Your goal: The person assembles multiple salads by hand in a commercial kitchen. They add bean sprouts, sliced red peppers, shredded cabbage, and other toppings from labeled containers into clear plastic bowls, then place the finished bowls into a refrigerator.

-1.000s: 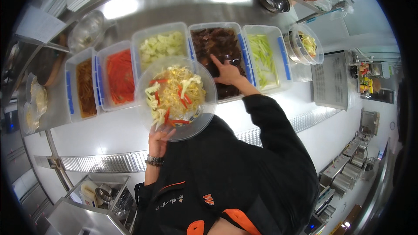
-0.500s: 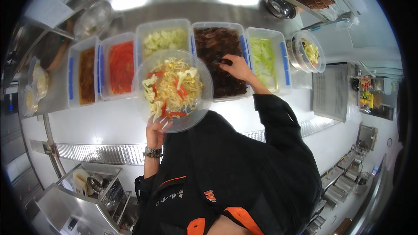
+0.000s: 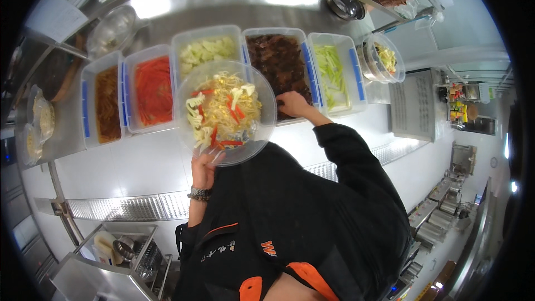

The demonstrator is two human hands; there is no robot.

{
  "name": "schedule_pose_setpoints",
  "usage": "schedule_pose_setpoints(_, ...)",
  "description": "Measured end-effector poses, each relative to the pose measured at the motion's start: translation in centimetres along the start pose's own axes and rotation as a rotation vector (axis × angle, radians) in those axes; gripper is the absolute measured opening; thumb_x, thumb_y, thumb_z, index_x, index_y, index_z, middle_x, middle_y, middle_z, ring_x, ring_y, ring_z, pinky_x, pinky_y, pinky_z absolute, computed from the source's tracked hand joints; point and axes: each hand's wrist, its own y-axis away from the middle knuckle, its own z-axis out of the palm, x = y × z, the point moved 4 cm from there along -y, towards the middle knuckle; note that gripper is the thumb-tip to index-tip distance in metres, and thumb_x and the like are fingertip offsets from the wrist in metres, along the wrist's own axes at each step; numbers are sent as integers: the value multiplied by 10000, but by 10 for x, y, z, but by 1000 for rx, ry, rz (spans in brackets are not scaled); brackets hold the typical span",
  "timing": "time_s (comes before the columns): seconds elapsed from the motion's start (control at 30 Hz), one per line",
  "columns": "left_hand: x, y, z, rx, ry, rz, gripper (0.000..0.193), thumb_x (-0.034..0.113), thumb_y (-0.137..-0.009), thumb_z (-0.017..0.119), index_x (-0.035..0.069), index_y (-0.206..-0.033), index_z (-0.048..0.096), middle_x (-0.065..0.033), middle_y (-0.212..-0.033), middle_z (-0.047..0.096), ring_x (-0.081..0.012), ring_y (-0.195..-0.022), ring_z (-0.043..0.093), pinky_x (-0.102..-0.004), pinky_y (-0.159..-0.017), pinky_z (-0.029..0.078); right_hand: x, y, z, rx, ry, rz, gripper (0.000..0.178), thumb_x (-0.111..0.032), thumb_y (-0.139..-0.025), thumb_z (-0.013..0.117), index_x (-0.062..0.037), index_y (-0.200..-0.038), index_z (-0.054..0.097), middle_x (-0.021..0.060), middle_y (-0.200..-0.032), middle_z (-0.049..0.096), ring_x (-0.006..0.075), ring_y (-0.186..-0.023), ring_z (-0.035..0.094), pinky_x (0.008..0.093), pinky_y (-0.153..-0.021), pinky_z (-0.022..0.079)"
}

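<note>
My left hand (image 3: 204, 168) supports a clear round bowl (image 3: 267, 125) from its near rim, fingers wrapped beneath it. Inside lie bean sprouts (image 3: 225, 103), cauliflower pieces (image 3: 195, 108) and red pepper strips (image 3: 234, 108). To the right, my right hand (image 3: 296, 104) reaches into the near end of a clear tub of dark wood ear mushroom (image 3: 276, 58). Its fingers are closed at the dark pieces, and the tips are partly hidden. The bowl overlaps the front of a tub with pale green cauliflower pieces (image 3: 206, 50).
On the steel counter, tubs of red pepper strips (image 3: 153, 89) and brown strips (image 3: 108, 106) stand left; a tub of green strips (image 3: 330, 72) stands right. Beyond it are nested clear bowls (image 3: 384, 58) with mixed food. A metal bowl (image 3: 345, 5) sits at the back.
My right hand has moved nearer and slightly left within the wood ear tub, its fingers now lower among the pieces. The bowl in my left hand stays nearly in place. The view has shifted slightly.
</note>
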Motion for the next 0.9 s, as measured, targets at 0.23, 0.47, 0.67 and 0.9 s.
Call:
schedule_pose_setpoints(0.23, 6, 0, 6, -18, -38, -4, 729, -92, -789, 470, 26, -1500, 361, -187, -1431, 510, -356, -1261, 571, -558, -1005, 543, 17, 34, -85, 210, -576, 194, 493, -260, -870, 750, 25, -1259, 647, 177, -1040, 732, 247, -869, 708, 353, -778, 555)
schedule_pose_setpoints(0.47, 9, -11, -3, -13, -93, -107, 691, -101, -824, 478, 22, -1494, 360, -166, -1379, 550, -325, -1219, 601, -531, -1006, 549, -62, 70, -149, 267, -853, -43, 449, -50, -854, 685, -20, -1296, 611, 122, -1112, 675, 202, -975, 677, 316, -812, 571)
schedule_pose_setpoints(0.67, 9, -14, 11, -56, -51, -76, 641, -108, -849, 484, 17, -1470, 385, -158, -1331, 573, -295, -1144, 632, -490, -995, 563, -161, 60, -139, 250, -528, -408, 640, 107, -822, 592, -105, -1423, 529, 150, -1480, 419, 261, -1207, 616, 335, -961, 555)
schedule_pose_setpoints(0.9, 7, -12, 16, -35, -158, -68, 670, -134, -823, 472, 13, -1470, 386, -156, -1360, 559, -290, -1179, 616, -512, -1004, 555, -139, 53, -132, 513, -682, -236, 376, 38, -878, 656, -45, -1245, 659, 109, -1230, 635, 218, -1089, 672, 343, -883, 579)
